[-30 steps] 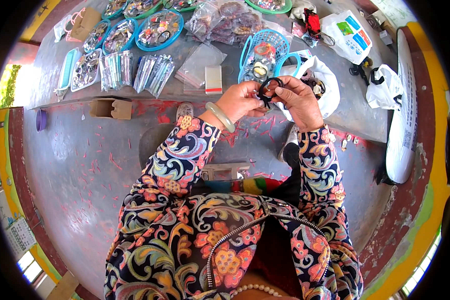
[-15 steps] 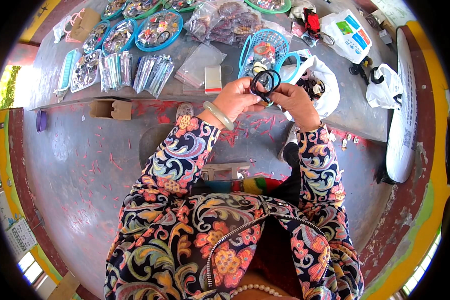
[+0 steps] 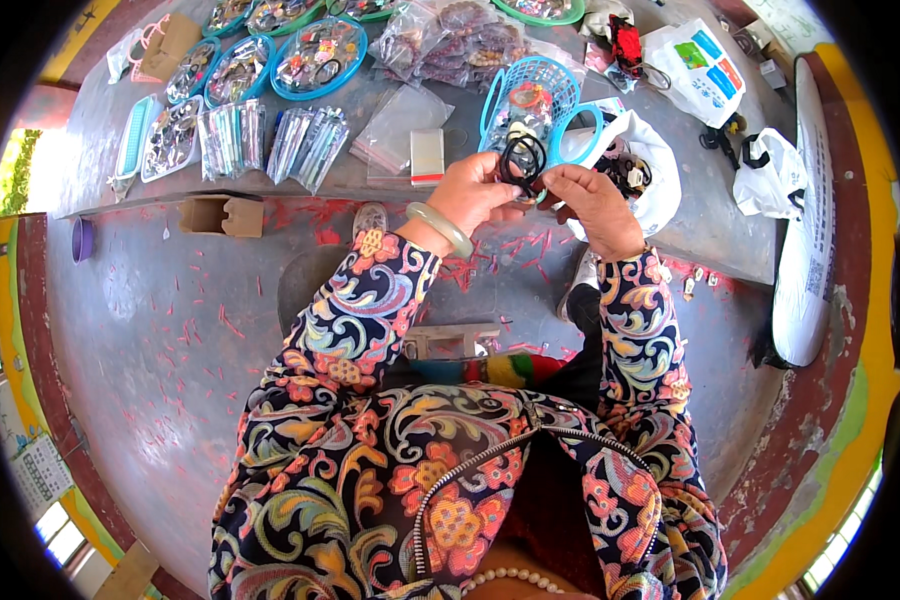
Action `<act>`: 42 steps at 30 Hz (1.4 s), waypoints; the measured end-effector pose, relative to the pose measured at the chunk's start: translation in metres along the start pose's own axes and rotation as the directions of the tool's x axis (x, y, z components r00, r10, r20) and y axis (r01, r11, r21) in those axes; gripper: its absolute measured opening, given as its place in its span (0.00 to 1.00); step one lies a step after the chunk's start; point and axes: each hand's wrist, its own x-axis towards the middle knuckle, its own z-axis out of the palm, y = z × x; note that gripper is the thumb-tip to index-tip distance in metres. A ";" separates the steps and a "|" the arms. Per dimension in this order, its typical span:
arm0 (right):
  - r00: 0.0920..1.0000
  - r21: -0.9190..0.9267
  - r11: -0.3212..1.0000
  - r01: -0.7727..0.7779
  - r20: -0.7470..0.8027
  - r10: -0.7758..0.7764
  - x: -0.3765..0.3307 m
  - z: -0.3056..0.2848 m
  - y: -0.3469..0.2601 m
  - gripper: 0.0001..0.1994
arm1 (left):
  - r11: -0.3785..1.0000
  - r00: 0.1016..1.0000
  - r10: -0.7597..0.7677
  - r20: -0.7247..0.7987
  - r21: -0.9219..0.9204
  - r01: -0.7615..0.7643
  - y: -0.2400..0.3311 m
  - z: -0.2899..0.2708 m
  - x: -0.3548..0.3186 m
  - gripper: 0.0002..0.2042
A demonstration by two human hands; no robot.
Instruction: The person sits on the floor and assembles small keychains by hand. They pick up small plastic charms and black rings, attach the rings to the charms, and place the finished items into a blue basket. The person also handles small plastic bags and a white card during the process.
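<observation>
Both hands are pinching 2 black bands (image 3: 522,160) between them: left hand (image 3: 473,192) gripping below-left, right hand (image 3: 592,200) closing from the right; loops standing upright.

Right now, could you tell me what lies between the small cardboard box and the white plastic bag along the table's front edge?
In the head view, the left hand and right hand, holding black elastic loops, lie between the cardboard box and white bag.

Black elastic loops (image 3: 523,160) — seemingly bunched, held upright.

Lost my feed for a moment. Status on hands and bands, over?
Left hand and right hand both pinching black bands. Blue basket just beyond. Nothing blocking.
</observation>
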 end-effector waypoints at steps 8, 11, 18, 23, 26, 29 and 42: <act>0.955 -0.114 0.949 0.295 0.027 -0.294 0.002 -0.003 0.000 0.06 | 0.997 1.000 -0.002 0.009 -0.079 0.003 0.004 -0.002 -0.002 0.10; 0.959 -0.196 0.939 0.282 0.019 -0.284 0.003 -0.005 0.004 0.05 | 0.997 1.000 0.004 0.022 -0.083 -0.003 0.003 0.000 -0.001 0.11; 0.964 -0.146 0.958 0.246 -0.070 -0.258 0.006 -0.002 0.009 0.06 | 0.996 0.996 0.085 0.040 -0.038 -0.083 0.000 0.004 0.002 0.11; 0.961 -0.147 0.956 0.254 -0.071 -0.267 0.008 0.001 0.012 0.06 | 0.994 0.994 0.103 0.041 0.027 -0.104 -0.001 0.005 0.002 0.13; 0.969 -0.177 0.959 0.220 -0.075 -0.236 0.006 0.002 0.009 0.05 | 0.993 0.995 0.093 0.033 0.064 -0.095 0.004 0.009 0.000 0.14; 0.976 -0.126 0.975 0.184 -0.093 -0.196 0.006 0.001 0.009 0.05 | 0.992 0.995 0.094 0.030 0.085 -0.096 0.005 0.011 0.000 0.15; 0.994 0.156 0.987 0.041 -0.108 -0.024 0.000 0.007 0.000 0.22 | 0.983 0.984 0.171 0.048 0.054 -0.174 0.001 0.009 0.001 0.12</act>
